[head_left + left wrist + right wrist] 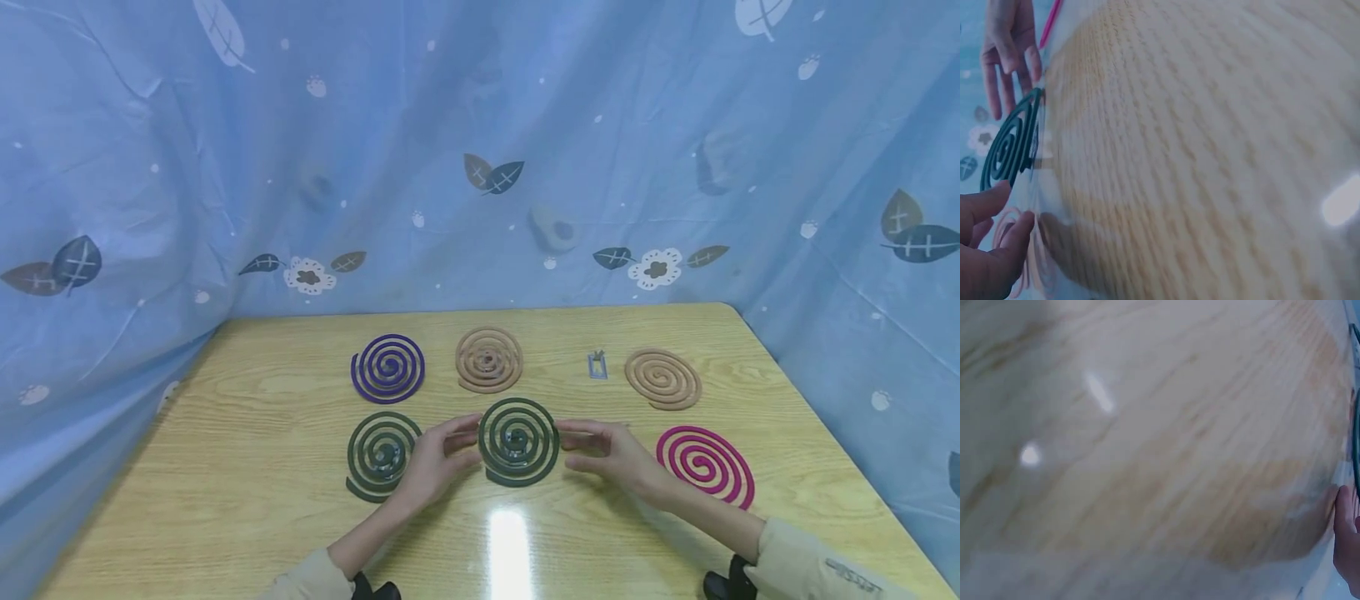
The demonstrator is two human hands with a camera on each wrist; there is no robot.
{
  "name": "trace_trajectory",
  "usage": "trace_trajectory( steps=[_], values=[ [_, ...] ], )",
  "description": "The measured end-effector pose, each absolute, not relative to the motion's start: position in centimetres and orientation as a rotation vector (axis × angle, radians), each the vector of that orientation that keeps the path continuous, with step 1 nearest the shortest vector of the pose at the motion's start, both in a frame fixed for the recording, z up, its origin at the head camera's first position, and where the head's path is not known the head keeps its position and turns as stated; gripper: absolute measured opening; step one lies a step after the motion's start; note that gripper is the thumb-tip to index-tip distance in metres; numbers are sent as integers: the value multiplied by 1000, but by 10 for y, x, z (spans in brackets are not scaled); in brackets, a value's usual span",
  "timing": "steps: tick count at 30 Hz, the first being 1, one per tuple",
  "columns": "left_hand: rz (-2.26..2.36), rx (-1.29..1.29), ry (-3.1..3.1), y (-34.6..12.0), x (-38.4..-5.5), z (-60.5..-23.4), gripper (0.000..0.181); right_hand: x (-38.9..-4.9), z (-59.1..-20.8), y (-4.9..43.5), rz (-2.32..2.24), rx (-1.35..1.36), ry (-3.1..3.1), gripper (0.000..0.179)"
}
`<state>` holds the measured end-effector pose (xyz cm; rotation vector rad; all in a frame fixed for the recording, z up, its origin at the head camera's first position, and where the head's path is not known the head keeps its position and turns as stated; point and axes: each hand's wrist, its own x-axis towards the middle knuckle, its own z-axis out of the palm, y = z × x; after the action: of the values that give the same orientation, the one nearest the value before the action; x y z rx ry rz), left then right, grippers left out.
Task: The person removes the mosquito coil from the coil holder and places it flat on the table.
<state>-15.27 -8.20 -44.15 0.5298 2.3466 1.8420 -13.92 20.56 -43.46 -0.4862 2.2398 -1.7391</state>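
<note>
A dark green mosquito coil (515,435) sits at the middle of the table, between both hands, with a small shiny metal piece showing at its centre. My left hand (438,462) is at its left rim, fingers extended and thumb apart from them. On the opposite side, the fingertips of my right hand (611,454) come right up to the rim, also spread loosely. In the left wrist view the coil (1004,150) looks raised over the tabletop. The right wrist view catches only part of the right hand (1347,540) at its edge.
A second green coil (384,454) lies partly behind the left hand. Further back are a purple coil (389,367) and a tan coil (488,360). To the right are a small metal stand (597,374), another tan coil (661,377) and a magenta coil (702,463) near the right forearm.
</note>
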Motion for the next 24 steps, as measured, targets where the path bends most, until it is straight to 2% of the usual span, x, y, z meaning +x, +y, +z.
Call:
trace_trajectory(
  steps=[12, 24],
  values=[
    [1827, 511, 2383, -77, -153, -441, 52, -143, -439, 196, -1925, -425, 2161, 56],
    [1833, 505, 2384, -75, -156, -441, 44, -146, -443, 190, -1806, -432, 2412, 57]
  ],
)
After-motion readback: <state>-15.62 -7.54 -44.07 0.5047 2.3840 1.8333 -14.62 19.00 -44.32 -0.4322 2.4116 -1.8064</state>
